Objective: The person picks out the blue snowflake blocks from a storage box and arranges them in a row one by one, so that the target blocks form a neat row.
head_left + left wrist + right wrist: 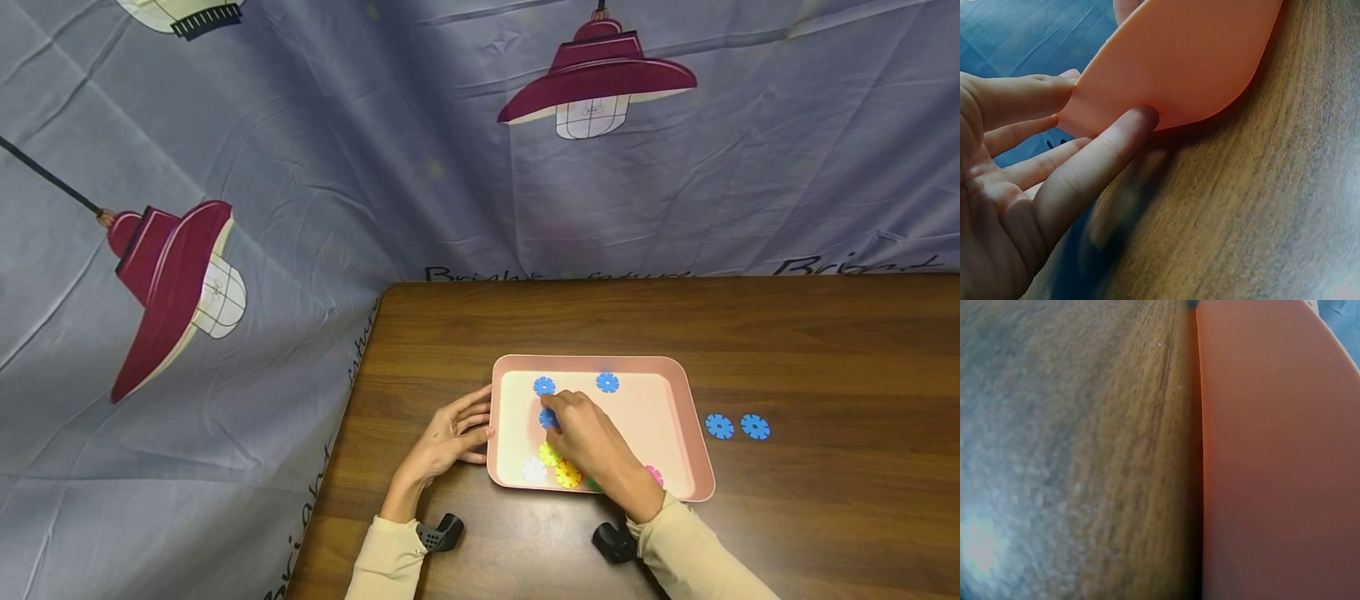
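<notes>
Left hand (437,442) touches tray (587,363); cloth (360,150) seemingly reads "Bright".

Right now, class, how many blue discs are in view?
5: two blue discs inside the tray along its far side, one disc at the right hand, two discs on the table right of the tray. The hand may hide more.

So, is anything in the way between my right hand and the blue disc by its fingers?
Nothing visible: in the head view, no other piece lies between your right hand and that blue disc. Whether the fingers actually touch it, I can't tell.
</notes>
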Available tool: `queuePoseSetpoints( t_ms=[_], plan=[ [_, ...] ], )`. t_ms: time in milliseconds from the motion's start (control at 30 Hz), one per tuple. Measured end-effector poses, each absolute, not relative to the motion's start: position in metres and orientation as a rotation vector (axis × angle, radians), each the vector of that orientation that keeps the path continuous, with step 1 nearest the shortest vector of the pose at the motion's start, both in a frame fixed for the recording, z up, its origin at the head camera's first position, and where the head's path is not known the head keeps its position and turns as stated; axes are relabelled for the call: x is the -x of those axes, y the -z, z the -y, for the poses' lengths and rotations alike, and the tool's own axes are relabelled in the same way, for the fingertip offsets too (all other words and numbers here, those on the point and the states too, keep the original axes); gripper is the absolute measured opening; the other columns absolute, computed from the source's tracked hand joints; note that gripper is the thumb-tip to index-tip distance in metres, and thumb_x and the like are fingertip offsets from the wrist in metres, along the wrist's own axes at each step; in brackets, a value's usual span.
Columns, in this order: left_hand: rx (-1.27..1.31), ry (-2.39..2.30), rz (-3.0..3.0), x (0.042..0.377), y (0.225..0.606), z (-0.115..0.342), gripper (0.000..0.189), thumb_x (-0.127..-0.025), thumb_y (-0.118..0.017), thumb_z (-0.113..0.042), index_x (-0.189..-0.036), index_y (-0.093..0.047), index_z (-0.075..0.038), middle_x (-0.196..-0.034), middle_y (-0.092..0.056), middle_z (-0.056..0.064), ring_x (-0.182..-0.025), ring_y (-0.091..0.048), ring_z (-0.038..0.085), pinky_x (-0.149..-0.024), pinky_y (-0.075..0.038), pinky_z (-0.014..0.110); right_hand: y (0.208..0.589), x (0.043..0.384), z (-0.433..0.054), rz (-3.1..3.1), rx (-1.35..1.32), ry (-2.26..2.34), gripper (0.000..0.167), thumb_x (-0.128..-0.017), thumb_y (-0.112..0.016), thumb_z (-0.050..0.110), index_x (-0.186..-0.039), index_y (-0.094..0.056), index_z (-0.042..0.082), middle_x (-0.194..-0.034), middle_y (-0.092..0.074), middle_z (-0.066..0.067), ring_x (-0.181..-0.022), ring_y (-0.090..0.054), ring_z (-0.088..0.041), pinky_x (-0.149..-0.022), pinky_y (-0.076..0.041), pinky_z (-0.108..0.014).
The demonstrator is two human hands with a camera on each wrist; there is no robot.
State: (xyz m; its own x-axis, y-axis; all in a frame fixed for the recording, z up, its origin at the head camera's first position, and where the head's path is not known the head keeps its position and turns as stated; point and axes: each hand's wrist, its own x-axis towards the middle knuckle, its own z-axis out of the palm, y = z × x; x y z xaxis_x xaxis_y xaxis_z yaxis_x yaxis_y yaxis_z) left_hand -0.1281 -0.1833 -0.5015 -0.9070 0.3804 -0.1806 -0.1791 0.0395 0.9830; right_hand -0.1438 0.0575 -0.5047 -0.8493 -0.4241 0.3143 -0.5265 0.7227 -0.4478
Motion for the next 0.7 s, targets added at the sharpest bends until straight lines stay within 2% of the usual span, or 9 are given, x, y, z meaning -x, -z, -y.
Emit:
queuePoseSetpoints(
  t_ms=[200,400,700],
  plan=[
    [-0.193,-1.936,-1.904,0.1277,0.5015,0.1832,0.064,-0.094,-0.062,0.003,-0.152,-0.035,-0.005,-0.139,-0.046,0.03,-0.125,-0.049,0.043,-0.07,-0.06,0.047,0.506,0.1441,-0.0586,2.741,-0.743,-0.811,0.038,-0.068,-0.071,-0.006,-0.106,-0.068,-0.008,-0.09,-0.066,-0.012,-0.079,-0.059,-0.024,-0.069,-0.054,-0.034],
    [-0.181,-1.93,-1.915,0.1272,0.5019,0.1826,0.064,-0.094,-0.061,0.003,-0.152,-0.036,-0.006,-0.139,-0.046,0.029,-0.124,-0.05,0.04,-0.07,-0.061,0.046,0.5065,0.1445,-0.0592,2.762,-0.725,-0.845,0.039,-0.066,-0.073,-0.004,-0.105,-0.068,-0.009,-0.091,-0.065,-0.013,-0.083,-0.06,-0.026,-0.073,-0.054,-0.037],
    [-0.189,-1.936,-1.905,0.128,0.5016,0.1826,0.064,-0.094,-0.061,0.003,-0.152,-0.035,-0.005,-0.14,-0.045,0.03,-0.125,-0.048,0.042,-0.071,-0.06,0.047,0.5042,0.1439,-0.0594,2.799,-0.663,-0.925,0.042,-0.067,-0.075,0.0,-0.107,-0.067,-0.009,-0.096,-0.066,-0.015,-0.088,-0.061,-0.028,-0.08,-0.055,-0.039]
  ],
)
